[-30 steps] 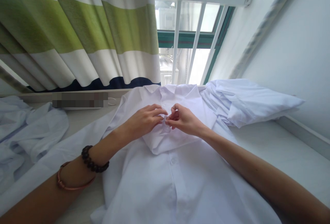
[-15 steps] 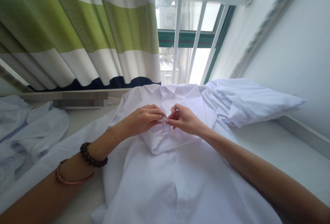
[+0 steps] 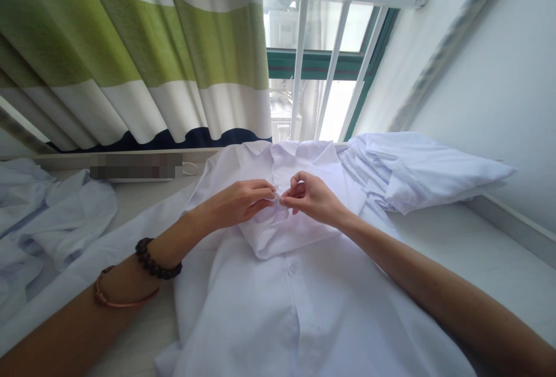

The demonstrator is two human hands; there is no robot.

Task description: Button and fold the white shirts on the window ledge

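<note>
A white button-up shirt (image 3: 256, 296) lies front up before me, its collar (image 3: 289, 149) at the far end. Both hands meet over the front placket, where the cloth is lifted into a fold. My left hand (image 3: 243, 200) pinches the placket from the left, fingertips on the raised edge. From the right, my right hand (image 3: 315, 198) pinches the same spot between thumb and forefinger. Any button between the fingertips is too small to make out. Lower on the placket a button (image 3: 294, 269) shows.
Folded white shirts (image 3: 430, 168) are stacked at the right by the wall. Crumpled white cloth (image 3: 65, 215) lies at the left. A blurred-out long box (image 3: 134, 167) sits near the back ledge. Behind are a green-and-white curtain (image 3: 143, 47) and white window bars (image 3: 334, 64).
My left fingertips have shifted slightly left and down along the placket. The right hand has barely moved and still pinches the cloth.
</note>
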